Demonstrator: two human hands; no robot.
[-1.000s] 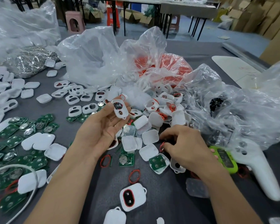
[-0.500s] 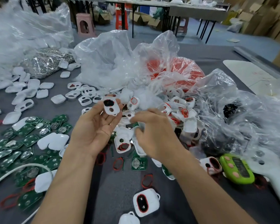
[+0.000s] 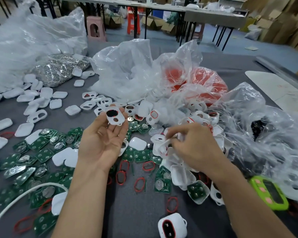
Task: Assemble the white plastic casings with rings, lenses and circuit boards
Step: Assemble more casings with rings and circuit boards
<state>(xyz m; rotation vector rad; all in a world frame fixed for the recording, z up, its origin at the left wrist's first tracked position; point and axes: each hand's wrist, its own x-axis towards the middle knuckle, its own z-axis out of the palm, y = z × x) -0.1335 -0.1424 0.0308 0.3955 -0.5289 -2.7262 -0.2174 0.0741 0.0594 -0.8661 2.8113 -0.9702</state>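
My left hand (image 3: 102, 140) is palm up and holds a white casing front (image 3: 115, 115) at its fingertips; the casing has a dark lens in its large opening and a small round hole. My right hand (image 3: 194, 148) reaches into the pile of white casings (image 3: 184, 170) and pinches a white part (image 3: 163, 146) with a red ring on it. Green circuit boards (image 3: 41, 152) lie scattered at left and centre. Loose red rings (image 3: 139, 184) lie on the grey table. An assembled casing (image 3: 172, 225) with a red ring sits at the near edge.
Clear plastic bags (image 3: 127, 71) holding white, red and black parts stand behind and to the right. A bag of metal pieces (image 3: 58, 69) is at far left. A green counter device (image 3: 270, 193) lies by my right forearm. A white cable (image 3: 21, 196) curves at lower left.
My right hand came up from the near right of the table to the casing pile and pinched a white part. My left hand kept holding its casing front.
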